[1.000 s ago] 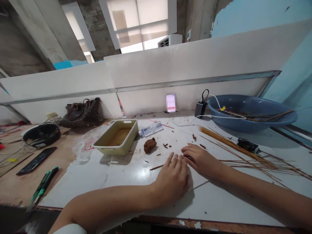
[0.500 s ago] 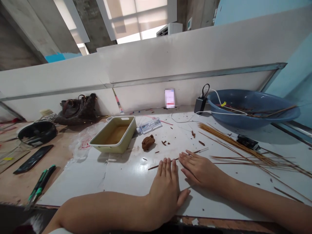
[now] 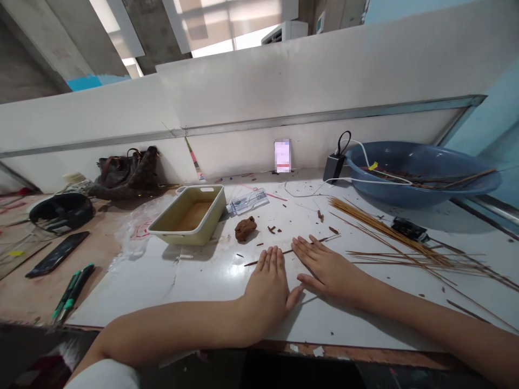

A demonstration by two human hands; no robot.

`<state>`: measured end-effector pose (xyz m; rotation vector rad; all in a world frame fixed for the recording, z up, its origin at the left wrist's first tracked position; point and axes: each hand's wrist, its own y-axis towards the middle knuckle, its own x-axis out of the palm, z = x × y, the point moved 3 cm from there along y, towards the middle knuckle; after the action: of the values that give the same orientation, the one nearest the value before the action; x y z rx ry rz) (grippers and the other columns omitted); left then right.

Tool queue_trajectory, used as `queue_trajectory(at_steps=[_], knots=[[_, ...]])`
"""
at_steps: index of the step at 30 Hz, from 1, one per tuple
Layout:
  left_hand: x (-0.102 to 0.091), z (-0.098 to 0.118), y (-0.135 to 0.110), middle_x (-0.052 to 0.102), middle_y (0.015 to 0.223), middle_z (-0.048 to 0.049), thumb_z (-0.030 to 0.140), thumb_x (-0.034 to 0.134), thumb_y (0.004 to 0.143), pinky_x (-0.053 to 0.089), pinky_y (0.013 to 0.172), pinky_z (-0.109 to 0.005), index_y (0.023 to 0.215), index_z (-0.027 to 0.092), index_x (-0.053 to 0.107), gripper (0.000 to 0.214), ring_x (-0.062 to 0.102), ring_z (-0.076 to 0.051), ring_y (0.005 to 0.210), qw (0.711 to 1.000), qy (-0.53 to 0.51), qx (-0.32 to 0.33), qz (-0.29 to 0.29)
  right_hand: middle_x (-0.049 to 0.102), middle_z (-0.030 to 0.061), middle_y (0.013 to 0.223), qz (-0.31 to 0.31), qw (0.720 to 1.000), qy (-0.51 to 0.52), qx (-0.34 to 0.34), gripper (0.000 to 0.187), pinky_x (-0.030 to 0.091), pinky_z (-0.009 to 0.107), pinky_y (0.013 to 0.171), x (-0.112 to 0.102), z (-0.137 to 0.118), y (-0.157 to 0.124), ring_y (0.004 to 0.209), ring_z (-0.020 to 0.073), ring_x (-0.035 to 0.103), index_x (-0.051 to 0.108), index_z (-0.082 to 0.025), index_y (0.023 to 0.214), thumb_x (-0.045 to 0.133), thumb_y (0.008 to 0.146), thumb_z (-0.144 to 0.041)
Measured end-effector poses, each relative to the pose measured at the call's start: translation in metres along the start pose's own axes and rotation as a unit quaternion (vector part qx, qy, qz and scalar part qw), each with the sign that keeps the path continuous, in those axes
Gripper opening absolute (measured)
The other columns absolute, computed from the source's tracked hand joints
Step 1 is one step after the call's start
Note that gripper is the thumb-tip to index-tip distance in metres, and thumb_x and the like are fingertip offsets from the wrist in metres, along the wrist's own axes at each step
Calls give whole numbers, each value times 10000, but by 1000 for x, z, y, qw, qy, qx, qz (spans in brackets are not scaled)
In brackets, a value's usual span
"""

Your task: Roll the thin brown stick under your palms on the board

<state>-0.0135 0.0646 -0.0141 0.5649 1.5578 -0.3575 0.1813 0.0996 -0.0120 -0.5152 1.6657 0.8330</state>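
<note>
The left hand (image 3: 267, 283) and right hand (image 3: 328, 272) lie open, palms down and gripping nothing, on a white tabletop (image 3: 121, 292). A thin brown wooden strip (image 3: 261, 260) runs just past the left fingertips and under the right fingers. Farther off sits a crumbly brown lump (image 3: 245, 228).

No legible text or labels
</note>
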Motion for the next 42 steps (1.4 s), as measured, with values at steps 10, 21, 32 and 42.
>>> queue_trajectory(at_steps=[10, 21, 32, 42], knots=[[-2, -4, 9, 431, 1641, -359, 627, 270, 1104, 303, 1311, -546, 1590, -126, 406, 907, 417, -438, 1572, 999, 22, -1, -37, 513, 237, 1633, 65, 997, -28, -12, 653, 399, 548, 1279, 11, 7, -2, 1533, 338, 490, 416, -58, 1658, 502, 1116, -412], [-4, -5, 7, 444, 1611, -380, 569, 317, 1109, 335, 1293, -539, 1551, -155, 446, 858, 436, -446, 1556, 998, 52, -5, -36, 523, 232, 1628, 76, 997, -14, -14, 622, 414, 564, 1272, 9, 11, -5, 1524, 335, 504, 439, -85, 1648, 520, 1109, -384], [-18, 4, 3, 439, 1634, -349, 473, 360, 1115, 261, 1322, -513, 1546, -126, 469, 745, 419, -412, 1577, 992, 72, 71, 74, 736, 168, 1341, 66, 996, 57, 24, 341, 542, 613, 1072, -50, 98, -8, 1260, 370, 667, 717, -227, 1330, 611, 1037, -367], [-9, -2, 6, 407, 1671, -331, 498, 344, 1104, 202, 1348, -499, 1592, -114, 398, 785, 344, -395, 1618, 997, 45, 44, 45, 689, 80, 949, 9, 997, 77, 22, 290, 521, 452, 839, -45, 129, -14, 901, 261, 648, 731, -256, 933, 521, 1082, -390]])
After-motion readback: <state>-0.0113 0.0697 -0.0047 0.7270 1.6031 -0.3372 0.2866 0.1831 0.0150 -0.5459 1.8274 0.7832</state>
